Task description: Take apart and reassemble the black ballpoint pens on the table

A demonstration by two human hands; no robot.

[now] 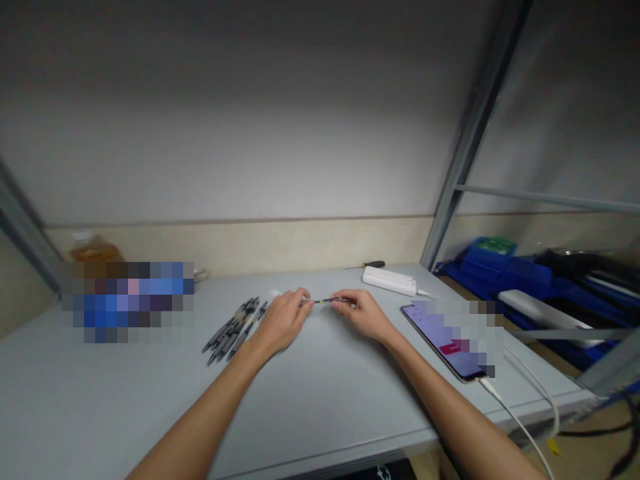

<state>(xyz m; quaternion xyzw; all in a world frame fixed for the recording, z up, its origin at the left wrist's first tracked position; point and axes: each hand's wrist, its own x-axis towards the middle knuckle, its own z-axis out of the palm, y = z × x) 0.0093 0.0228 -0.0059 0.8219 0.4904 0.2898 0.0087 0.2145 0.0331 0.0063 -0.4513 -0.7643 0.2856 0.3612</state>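
Observation:
My left hand (283, 319) and my right hand (364, 313) hold one thin grey pen (325, 301) between them, just above the grey table (320, 387). Each hand pinches an end of it with the fingertips. Left of my left hand lies a bundle of several dark grey pens (235, 330), side by side on the table. The pen's middle shows between my hands; its ends are hidden by my fingers.
A phone (445, 340) with a lit screen lies to the right, plugged into a white cable (530, 393). A white power bank (390, 280) sits behind my right hand. A bottle (95, 250) stands at the back left. Blue crates (500, 270) fill the right side beyond a metal post (475, 127).

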